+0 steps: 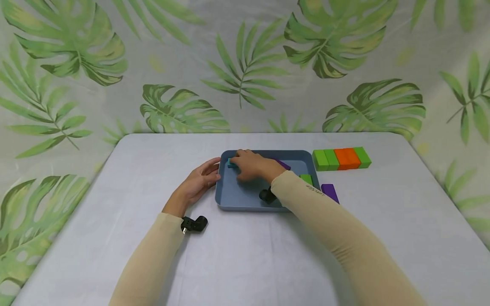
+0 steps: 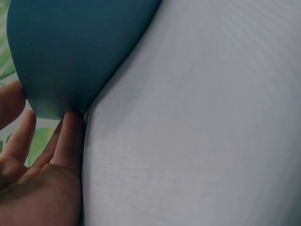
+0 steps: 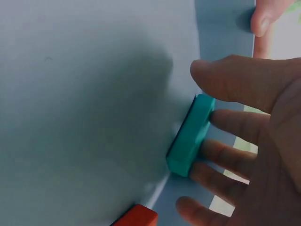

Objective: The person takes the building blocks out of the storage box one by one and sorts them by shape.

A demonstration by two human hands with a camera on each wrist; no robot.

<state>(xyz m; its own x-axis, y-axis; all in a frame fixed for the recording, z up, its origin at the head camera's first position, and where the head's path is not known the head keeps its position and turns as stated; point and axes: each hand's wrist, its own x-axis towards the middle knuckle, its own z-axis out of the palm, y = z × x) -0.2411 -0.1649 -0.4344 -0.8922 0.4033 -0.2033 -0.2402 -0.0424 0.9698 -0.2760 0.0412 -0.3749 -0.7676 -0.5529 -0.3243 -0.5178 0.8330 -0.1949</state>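
In the head view my left hand (image 1: 199, 180) is at the left side of the blue-grey tray (image 1: 245, 207). The left wrist view shows its extended fingers touching the tray's outer wall (image 2: 75, 52), the thumb near the rim. My right hand (image 1: 252, 165) reaches into the tray's far left corner. There lies a teal block (image 3: 190, 136), along the wall. Fingertips of the right hand touch one long side of it, while the thumb stays apart near one end. Close by in the right wrist view is a red block (image 3: 138, 215), partly cut off.
Inside the tray also lie a purple block (image 1: 282, 164) and a green block (image 1: 306, 179), each partly hidden by the right arm. Right of the tray, green and orange blocks (image 1: 346, 159) form a row. Another purple block (image 1: 330, 193) rests on the white table (image 1: 237, 259).
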